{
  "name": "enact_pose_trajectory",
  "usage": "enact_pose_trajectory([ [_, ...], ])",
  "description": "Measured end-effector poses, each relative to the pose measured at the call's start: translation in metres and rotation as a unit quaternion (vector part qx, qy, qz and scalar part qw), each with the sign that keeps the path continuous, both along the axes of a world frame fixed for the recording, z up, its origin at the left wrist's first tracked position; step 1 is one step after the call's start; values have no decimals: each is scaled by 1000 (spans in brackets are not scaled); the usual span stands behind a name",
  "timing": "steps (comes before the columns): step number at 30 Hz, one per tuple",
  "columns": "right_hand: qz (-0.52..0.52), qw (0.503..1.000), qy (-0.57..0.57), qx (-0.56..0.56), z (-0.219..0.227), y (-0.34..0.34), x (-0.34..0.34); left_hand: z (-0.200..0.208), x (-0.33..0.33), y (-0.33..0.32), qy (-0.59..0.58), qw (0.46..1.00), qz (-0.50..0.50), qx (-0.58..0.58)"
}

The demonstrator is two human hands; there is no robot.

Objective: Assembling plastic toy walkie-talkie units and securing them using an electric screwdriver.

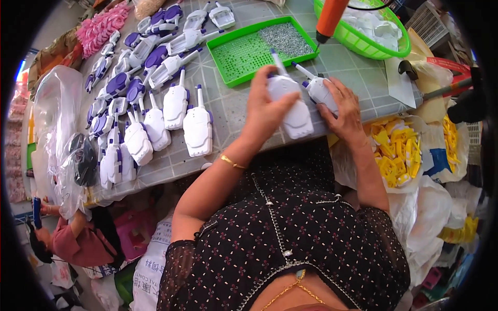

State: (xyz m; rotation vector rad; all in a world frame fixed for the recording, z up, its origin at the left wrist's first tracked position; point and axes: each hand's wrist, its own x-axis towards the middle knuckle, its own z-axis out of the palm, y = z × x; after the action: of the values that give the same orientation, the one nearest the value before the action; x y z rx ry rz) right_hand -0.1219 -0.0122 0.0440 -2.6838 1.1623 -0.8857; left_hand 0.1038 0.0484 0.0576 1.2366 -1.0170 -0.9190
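Left hand (265, 103) around white plastic handset (298, 118), lettered white sack (151, 274) below.

Single downward fisheye view from the wearer's head, close above hands (344, 110) and tabletop (228, 114).

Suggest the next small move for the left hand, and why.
I'd probably lay down the white handset in the left hand: the right hand is on a second handset, so neither hand looks free for the orange tool, whose tip shows beside the green tray.
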Motion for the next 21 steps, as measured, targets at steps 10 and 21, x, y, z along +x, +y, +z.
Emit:
enact_pose_trajectory([
  [10,242,964,-106,8,45,64,71,37,37,45,104,993,53,4],
  [21,317,903,-213,194,47,55,81,49,46,76,92,992,-54,-64],
])
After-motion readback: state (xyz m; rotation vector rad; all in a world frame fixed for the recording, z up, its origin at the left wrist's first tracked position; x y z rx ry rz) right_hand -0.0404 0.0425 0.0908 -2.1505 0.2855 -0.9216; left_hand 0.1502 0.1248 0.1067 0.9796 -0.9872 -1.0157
